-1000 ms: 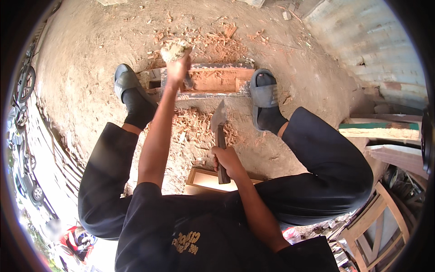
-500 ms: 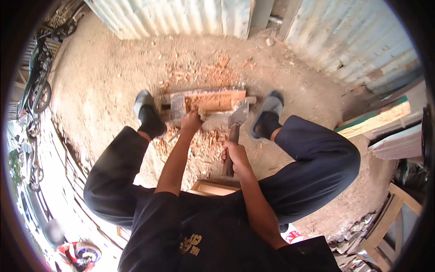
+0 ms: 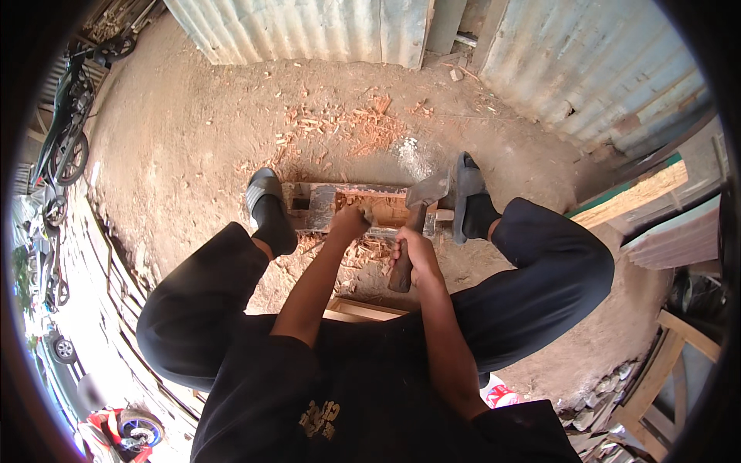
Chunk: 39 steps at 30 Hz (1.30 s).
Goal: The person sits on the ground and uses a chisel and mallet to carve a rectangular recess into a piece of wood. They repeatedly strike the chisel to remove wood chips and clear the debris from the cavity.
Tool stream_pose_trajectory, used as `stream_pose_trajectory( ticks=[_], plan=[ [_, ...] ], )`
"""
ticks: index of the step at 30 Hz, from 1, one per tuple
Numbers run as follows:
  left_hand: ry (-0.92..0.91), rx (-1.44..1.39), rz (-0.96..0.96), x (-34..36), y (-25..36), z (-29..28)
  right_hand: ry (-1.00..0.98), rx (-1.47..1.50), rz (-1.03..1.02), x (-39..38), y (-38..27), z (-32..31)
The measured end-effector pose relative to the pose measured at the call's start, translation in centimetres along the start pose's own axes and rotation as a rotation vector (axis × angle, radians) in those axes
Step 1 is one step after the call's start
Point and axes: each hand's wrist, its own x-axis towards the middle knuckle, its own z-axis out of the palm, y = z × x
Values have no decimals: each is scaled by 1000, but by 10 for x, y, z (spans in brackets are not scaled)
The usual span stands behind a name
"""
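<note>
I have my left hand (image 3: 347,222) down at the recessed wooden block (image 3: 312,220) lying crosswise on the dirt between my feet, its fingers closed round what looks like a chisel (image 3: 368,217), mostly hidden by the hand. Reddish wood shows inside the recess, with dark, worn paint around it. My right hand (image 3: 413,251) grips the dark wooden handle of a hatchet (image 3: 427,191), whose broad metal head is over the block's right end. Wood shavings (image 3: 359,253) lie just in front of the block, and pale chips (image 3: 413,158) are scattered beyond it.
Corrugated metal sheets (image 3: 301,27) stand beyond and to the right. Motorbikes (image 3: 69,154) line the left side beside sticks. Boards (image 3: 633,189) lean at the right, with a wooden frame (image 3: 656,370) lower down. Another shallow wooden frame (image 3: 363,312) lies close before my body.
My left hand has come down from above onto the block with the chisel. The hatchet has moved forward to the block's right end. The view has shifted, bringing more metal wall into sight.
</note>
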Motion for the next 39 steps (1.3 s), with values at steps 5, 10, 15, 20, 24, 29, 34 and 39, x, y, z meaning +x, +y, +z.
stream_pose_trajectory(
  ticks=[5, 10, 15, 20, 24, 29, 34, 39],
  plan=[
    [381, -1042, 223, 41, -9, -54, -58, -59, -11, -5, 2, 9],
    [226, -1131, 135, 39, -5, -107, -12, -28, 42, 1, -3, 8],
    [363, -1223, 226, 63, -33, -91, -24, 44, 160, 16, 2, 17],
    [344, -1137, 236, 57, -33, -81, -33, -25, 204, 19, 0, 27],
    [358, -1105, -18, 54, -36, -77, -42, -72, 236, 17, 3, 34],
    [404, -1196, 113, 49, -16, -75, -33, -57, 280, 17, 7, 32],
    [445, -1226, 211, 54, -6, -67, -2, -173, 257, 14, 11, 25],
    [537, -1267, 159, 63, -11, -49, 9, -402, 130, -6, -3, 36]
  ],
)
